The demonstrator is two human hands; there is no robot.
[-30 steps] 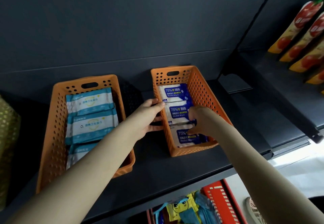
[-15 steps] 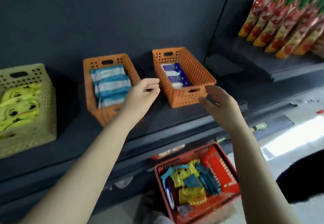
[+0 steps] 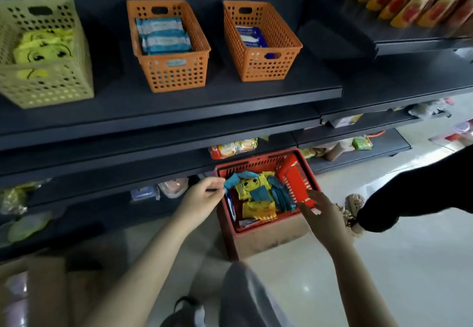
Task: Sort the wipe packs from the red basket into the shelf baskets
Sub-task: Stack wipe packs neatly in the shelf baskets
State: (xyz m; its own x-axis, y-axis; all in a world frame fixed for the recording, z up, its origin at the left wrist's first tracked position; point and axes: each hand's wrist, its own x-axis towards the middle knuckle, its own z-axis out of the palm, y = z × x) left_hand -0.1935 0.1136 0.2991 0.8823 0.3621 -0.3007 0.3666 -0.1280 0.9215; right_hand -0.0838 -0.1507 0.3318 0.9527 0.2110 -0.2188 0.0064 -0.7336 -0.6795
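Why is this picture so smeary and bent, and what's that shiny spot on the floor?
Head view: motion blur smears the right hand and the print on the packs in the red basket; the wide lens bows the shelf edge; the floor spot is a light's reflection; lower shelves sit in shadow.

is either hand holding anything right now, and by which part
The left hand pinches a blue wipe pack by its left end; the right hand holds nothing.
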